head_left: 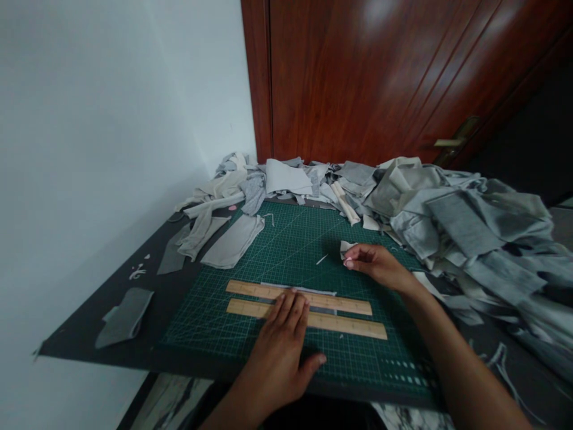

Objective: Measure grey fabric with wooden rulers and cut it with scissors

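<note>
My left hand (pixel 286 334) lies flat, fingers stretched, across two wooden rulers. It presses on the upper ruler (pixel 340 300) and the lower ruler (pixel 353 323), which lie roughly parallel with a gap between them. Under them is a grey fabric piece (pixel 330 311); its pale edge shows above the upper ruler. To the right, my right hand (pixel 376 263) is raised a little above the mat, thumb and fingers pinched on a small pinkish-white piece (pixel 348 261), its kind unclear. A white fabric scrap (pixel 345 246) shows right behind those fingertips.
A green cutting mat (pixel 290 239) covers the dark table (pixel 134 334). Grey and cream fabric heaps (pixel 465 221) line the back and right. Folded grey pieces (pixel 235 242) lie left, with another (pixel 125 316) near the front edge. A white wall and wooden door stand behind.
</note>
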A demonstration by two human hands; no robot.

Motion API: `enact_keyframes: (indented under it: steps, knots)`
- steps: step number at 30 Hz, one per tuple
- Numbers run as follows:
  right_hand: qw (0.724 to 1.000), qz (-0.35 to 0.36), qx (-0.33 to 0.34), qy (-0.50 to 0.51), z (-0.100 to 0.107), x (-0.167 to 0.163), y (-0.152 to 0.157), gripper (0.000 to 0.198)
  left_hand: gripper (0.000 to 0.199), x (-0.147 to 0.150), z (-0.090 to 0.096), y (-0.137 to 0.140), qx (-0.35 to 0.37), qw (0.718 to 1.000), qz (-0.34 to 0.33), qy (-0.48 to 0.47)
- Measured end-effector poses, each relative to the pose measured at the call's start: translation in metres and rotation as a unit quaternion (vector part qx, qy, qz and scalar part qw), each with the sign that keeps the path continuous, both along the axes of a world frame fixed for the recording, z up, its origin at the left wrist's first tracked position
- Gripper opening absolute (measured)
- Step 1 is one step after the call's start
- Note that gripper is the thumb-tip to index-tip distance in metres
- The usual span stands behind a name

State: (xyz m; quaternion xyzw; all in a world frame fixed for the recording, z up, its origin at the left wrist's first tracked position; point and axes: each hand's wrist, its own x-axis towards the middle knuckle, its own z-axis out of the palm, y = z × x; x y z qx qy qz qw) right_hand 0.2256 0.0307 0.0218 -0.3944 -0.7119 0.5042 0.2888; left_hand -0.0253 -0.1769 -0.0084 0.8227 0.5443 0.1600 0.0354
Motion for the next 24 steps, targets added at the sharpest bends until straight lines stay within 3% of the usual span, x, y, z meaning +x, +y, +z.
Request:
enact_keyframes:
  steps: [7,17,24]
  knots:
    - [0.999,-0.024,-0.019,0.035,-0.006,0.001,0.006,0.042,0.086,-0.001,-0.003,0.003,0.029,1.0,0.003,0.003]
    - [1.0,0.01,0.013,0.021,0.001,0.0,0.004,0.033,0.085,-0.002,-0.01,0.007,0.071,0.997,-0.005,0.026]
    - [1.0,0.005,0.02,0.021,-0.008,-0.002,0.008,0.033,0.086,-0.001,-0.012,0.007,0.085,0.995,0.001,0.045]
